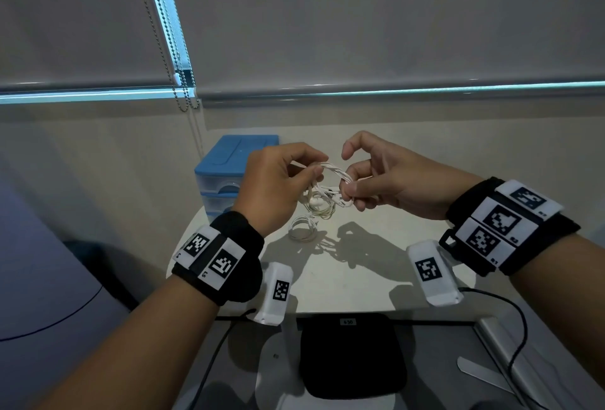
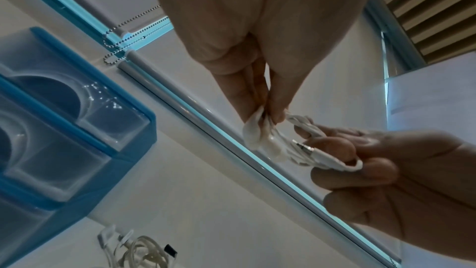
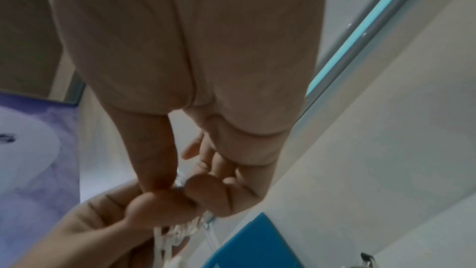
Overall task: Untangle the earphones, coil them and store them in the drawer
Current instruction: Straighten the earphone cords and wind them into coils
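Blue-topped drawer unit [image 1: 229, 167] stands at the far left of the desk [image 1: 376, 265]; its translucent drawers are closed, two fronts visible in the head view. Just right of it, held above the desk between my two hands, is the bundle of white earphones [image 1: 330, 180]. My left hand [image 1: 278, 187] pinches the left end of the bundle between thumb and fingertips; the left wrist view shows the earbuds [image 2: 260, 136] hanging just under that pinch. From there a twisted run of cable arcs rightward to my right hand [image 1: 386, 184], whose thumb and curled fingers clamp the other end. The left wrist view shows the plug [image 2: 309, 148] lying across those right fingers [image 2: 360, 172]. My right index finger is raised and bent, not touching the cable. The right wrist view is blurred; it shows only that both grips meet closely around the white cable.

Below the held bundle, loose loops droop toward the desk. Another small coil of white cable [image 1: 302, 228] lies flat on the desk, near and slightly left of the hands, apart from the drawer unit.
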Demonstrator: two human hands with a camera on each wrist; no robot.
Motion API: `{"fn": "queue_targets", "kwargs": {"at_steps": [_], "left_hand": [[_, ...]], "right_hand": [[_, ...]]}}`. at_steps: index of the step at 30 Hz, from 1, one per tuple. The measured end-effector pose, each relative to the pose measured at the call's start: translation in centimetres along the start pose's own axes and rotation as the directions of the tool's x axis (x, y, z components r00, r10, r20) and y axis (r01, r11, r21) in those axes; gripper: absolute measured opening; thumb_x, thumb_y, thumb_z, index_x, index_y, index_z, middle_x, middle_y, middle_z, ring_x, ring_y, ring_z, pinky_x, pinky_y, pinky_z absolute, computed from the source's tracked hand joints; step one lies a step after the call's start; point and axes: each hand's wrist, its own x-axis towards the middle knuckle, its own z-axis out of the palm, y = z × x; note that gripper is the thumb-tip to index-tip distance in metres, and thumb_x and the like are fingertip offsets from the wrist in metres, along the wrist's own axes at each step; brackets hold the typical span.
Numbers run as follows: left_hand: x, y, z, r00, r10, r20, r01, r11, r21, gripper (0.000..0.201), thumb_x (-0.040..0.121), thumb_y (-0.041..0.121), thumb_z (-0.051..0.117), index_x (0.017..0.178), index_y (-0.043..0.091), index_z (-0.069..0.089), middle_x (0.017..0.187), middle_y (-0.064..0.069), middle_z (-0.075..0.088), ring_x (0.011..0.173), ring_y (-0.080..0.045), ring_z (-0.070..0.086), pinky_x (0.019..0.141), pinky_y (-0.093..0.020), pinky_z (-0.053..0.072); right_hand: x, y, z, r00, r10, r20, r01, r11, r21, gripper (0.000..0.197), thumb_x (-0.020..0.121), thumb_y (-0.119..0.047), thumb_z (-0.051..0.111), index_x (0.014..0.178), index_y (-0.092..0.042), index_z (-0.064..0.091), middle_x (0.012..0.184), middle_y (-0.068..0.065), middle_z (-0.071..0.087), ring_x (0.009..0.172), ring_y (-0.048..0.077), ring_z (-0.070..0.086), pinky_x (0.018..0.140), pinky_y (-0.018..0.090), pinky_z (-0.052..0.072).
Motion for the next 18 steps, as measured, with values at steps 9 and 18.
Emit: {"fn": "queue_targets", "kwargs": {"at_steps": [9, 18], "left_hand": [[0.2, 0.9, 0.6, 0.995, 0.061, 0.084, -0.067, 0.995, 0.071, 0.007, 0.094, 0.011, 0.070, 0.098, 0.010, 0.076, 0.085, 0.004, 0.073, 0.070, -0.004, 0.070, 0.065, -0.016, 0.054], [1.0, -0.1, 0.2, 0.996, 0.045, 0.076, -0.059, 0.979, 0.196, 0.006, 0.092, 0.025, 0.073, 0.091, 0.030, 0.075, 0.087, 0.017, 0.066, 0.077, -0.003, 0.054, 0.070, -0.020, 0.040]], "right_hand": [[-0.1, 0.4, -1.6, 0.987, 0.096, 0.128, -0.112, 0.985, 0.130, 0.041, 0.082, 0.001, 0.062, 0.114, -0.019, 0.046, 0.077, 0.012, 0.061, 0.067, 0.019, 0.054, 0.056, 0.026, 0.041], [-0.3, 0.5, -1.5, 0.997, -0.074, -0.038, 0.065, 0.977, -0.202, 0.037, 0.089, 0.004, 0.070, 0.119, -0.012, 0.055, 0.086, 0.018, 0.070, 0.065, 0.017, 0.049, 0.057, 0.024, 0.036]]}}
